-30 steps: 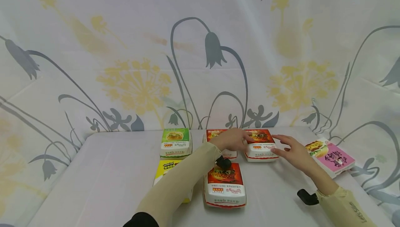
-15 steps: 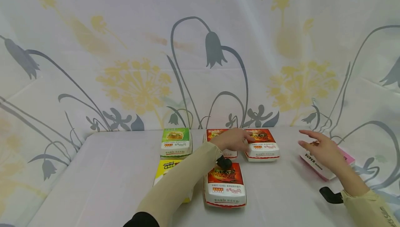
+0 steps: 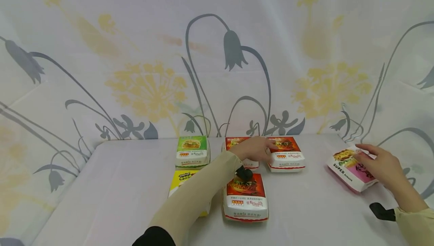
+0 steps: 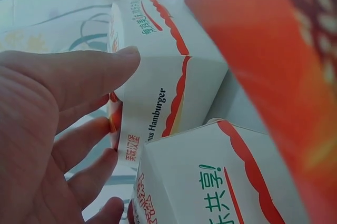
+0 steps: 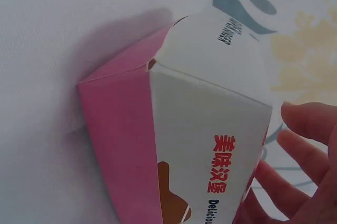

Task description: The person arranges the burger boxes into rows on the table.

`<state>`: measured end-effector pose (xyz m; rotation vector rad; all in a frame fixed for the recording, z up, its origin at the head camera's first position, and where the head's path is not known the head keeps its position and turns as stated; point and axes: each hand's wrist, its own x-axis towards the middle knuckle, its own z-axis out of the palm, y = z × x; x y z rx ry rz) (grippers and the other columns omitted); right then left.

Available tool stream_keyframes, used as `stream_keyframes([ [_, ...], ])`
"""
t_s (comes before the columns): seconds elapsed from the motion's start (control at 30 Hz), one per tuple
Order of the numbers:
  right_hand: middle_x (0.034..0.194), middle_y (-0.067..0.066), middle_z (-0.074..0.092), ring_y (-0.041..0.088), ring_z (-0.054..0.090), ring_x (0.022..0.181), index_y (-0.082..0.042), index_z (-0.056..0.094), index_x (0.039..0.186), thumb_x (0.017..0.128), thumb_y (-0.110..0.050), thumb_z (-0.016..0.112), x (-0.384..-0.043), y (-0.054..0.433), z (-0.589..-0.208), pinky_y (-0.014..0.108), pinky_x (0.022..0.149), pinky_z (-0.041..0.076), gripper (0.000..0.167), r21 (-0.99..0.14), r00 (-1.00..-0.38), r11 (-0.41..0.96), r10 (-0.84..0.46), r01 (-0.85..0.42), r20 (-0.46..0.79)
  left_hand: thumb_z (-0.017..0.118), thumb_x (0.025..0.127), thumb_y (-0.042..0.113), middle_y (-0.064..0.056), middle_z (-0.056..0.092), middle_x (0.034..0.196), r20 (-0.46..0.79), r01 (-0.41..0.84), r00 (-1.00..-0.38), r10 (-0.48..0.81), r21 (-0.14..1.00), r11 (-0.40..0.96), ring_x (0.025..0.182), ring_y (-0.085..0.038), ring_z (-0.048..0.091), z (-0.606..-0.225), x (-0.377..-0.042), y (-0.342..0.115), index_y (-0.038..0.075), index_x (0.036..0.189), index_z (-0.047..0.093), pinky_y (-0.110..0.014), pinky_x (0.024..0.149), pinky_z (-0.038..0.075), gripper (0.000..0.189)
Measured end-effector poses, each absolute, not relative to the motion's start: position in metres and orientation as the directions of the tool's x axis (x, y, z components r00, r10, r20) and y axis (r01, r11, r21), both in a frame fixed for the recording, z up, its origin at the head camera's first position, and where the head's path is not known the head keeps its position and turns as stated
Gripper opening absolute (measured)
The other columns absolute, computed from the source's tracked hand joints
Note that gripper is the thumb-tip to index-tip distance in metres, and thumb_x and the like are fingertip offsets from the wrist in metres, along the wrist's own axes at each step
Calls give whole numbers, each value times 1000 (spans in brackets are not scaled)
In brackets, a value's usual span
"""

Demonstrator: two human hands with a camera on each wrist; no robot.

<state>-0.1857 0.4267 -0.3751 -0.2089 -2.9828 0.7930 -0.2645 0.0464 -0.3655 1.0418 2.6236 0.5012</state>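
My left hand [image 3: 254, 150] is over the back row of burger boxes, its fingertips at the left edge of a red-topped burger box [image 3: 288, 157]. In the left wrist view, the thumb lies against that box's white side [image 4: 150, 82] and the fingers are loosely spread over its top; I cannot tell whether they press. My right hand [image 3: 383, 165] hovers at the far edge of a pink-and-white burger box [image 3: 347, 172], which sits at an angle. In the right wrist view, its loosely bent fingers [image 5: 284, 187] reach to the top of the pink box, without gripping it.
Another red-topped box [image 3: 233, 142] is partly hidden under my left wrist, with a third red-topped box [image 3: 245, 202] in front. A green box [image 3: 192, 152] and a yellow box [image 3: 179, 180], half covered by my left sleeve, stand left. A flowered cloth [image 3: 152, 50] hangs behind.
My right hand has moved right, away from the red-topped box and over the pink box to its right side. The left hand stays in place. The view has tilted slightly.
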Motion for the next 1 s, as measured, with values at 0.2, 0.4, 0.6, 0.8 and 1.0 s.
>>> stream_keyframes([
  [0.2,132,48,32,63,33,112,9,36,145,101,-46,51,-186,432,-379,70,81,38,72,-485,-987,861,160,154,-28,70,91,26,13,42,153,-122,603,-703,701,421,678,140,-9,37,-366,-265,44,28,142,58,-26,106,37,53],
  [0.4,135,48,31,64,31,116,9,34,146,99,-50,53,-187,438,-381,71,84,35,78,-495,-986,853,164,163,-42,71,91,27,13,40,154,-124,603,-699,705,429,673,142,-10,34,-367,-266,43,27,143,57,-27,109,35,53],
  [0.6,140,46,28,61,31,120,7,33,149,95,-60,54,-189,443,-391,68,86,34,88,-579,-976,788,204,209,-74,73,90,28,14,40,154,-131,588,-708,694,436,681,142,-10,33,-368,-265,43,27,142,58,-29,110,34,54],
  [0.8,148,43,23,57,30,126,7,30,150,94,-62,54,-187,448,-400,65,92,35,92,-696,-969,678,216,236,-118,73,90,28,15,41,153,-126,585,-711,691,438,682,142,-10,35,-368,-264,43,27,142,58,-29,110,34,54],
  [1.0,152,37,24,53,31,129,2,33,151,97,-55,55,-183,444,-400,42,84,40,81,-737,-980,646,133,198,-147,71,91,28,14,41,153,-128,592,-706,696,433,680,142,-11,35,-367,-264,44,27,143,57,-30,110,35,53],
])
